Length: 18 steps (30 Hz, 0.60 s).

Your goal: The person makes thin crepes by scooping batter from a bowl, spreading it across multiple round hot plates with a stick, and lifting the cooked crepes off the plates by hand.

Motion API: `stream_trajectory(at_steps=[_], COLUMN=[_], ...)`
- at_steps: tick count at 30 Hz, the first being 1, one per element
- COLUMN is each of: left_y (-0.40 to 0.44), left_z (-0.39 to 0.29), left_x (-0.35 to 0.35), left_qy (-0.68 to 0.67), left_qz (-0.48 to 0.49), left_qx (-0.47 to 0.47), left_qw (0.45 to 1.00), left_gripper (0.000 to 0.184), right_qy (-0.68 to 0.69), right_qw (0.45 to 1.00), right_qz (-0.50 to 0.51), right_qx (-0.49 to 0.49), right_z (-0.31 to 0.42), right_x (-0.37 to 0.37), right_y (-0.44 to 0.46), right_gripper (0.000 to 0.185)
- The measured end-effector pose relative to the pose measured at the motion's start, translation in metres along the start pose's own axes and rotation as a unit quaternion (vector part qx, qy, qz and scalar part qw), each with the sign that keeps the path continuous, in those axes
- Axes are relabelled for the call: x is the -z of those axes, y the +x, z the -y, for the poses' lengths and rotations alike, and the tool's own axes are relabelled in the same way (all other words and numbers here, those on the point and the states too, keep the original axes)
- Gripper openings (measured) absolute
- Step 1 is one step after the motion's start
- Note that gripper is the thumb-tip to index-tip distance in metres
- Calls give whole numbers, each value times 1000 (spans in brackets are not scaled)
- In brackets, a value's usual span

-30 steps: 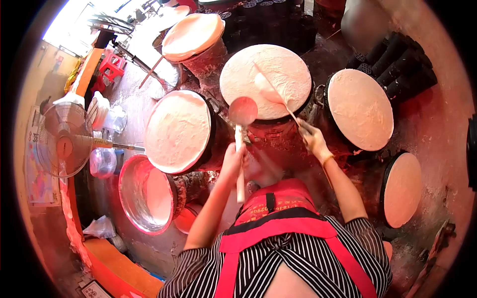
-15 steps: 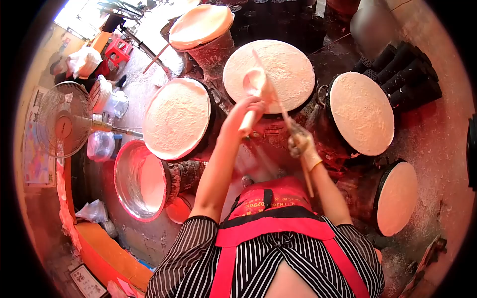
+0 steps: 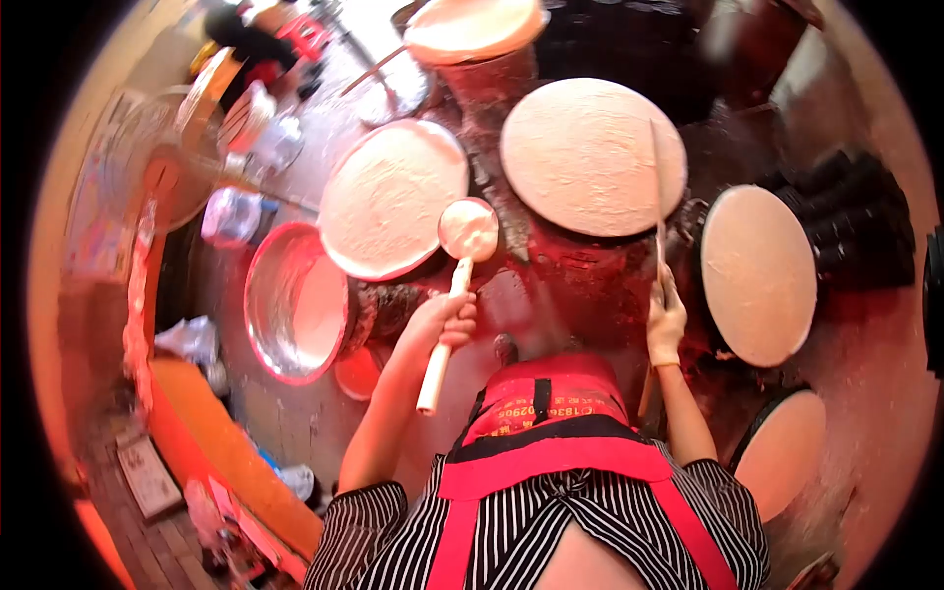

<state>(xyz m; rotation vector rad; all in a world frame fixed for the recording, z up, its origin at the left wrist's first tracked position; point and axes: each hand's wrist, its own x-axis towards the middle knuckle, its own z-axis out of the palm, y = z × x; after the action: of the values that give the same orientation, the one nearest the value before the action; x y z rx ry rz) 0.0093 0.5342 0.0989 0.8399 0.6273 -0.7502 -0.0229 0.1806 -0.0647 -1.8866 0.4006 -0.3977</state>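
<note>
Head view: my left hand [image 3: 442, 322] grips one ladle [image 3: 469, 232], withdrawn from the central griddle [image 3: 585, 157] toward the left griddle [image 3: 393, 202]; my right hand [image 3: 666, 324] grips one spatula [image 3: 658, 211], now over the central griddle's right side. Coated griddles: five; basin [image 3: 267, 305]: one.

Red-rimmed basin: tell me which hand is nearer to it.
Left. The left hand, gripping the ladle, is to the right of the basin; the right hand, gripping a long thin tool, is farther right, beyond the left hand.

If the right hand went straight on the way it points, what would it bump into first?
The right hand would probably meet the big pale round top ahead, near its right edge. Depth is unclear, so it might pass above.
</note>
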Motion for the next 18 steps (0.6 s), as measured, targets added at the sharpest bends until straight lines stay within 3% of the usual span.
stream_trajectory(at_steps=[2,4,5,10,12,16,18], left_y=[-27,-54,-66,-119,-134,-160,-170], left_z=[17,32,38,50,42,17,-2], left_x=[21,41,51,105,130,193,218], left_qy=[-45,-163,-218,-289,-259,-245,-227], left_qz=[-42,-49,-51,-128,-179,-206,-231], left_qx=[-39,-66,-75,-174,-210,-268,-280], left_qw=[997,983,972,933,926,909,904], left_gripper=[14,13,14,12,10,10,12], right_qy=[-13,-89,-39,-21,-100,-316,-397], right_qw=[997,962,955,947,935,901,878], right_qz=[74,252,294,265,314,239,222], right_qx=[2,-62,-6,182,135,177,151], right_z=[-7,33,18,92,107,168,191], right_x=[-9,-15,-29,-154,-212,-338,-388], right_y=[-22,-37,-39,26,78,152,170], right_gripper=[38,41,43,32,37,31,31])
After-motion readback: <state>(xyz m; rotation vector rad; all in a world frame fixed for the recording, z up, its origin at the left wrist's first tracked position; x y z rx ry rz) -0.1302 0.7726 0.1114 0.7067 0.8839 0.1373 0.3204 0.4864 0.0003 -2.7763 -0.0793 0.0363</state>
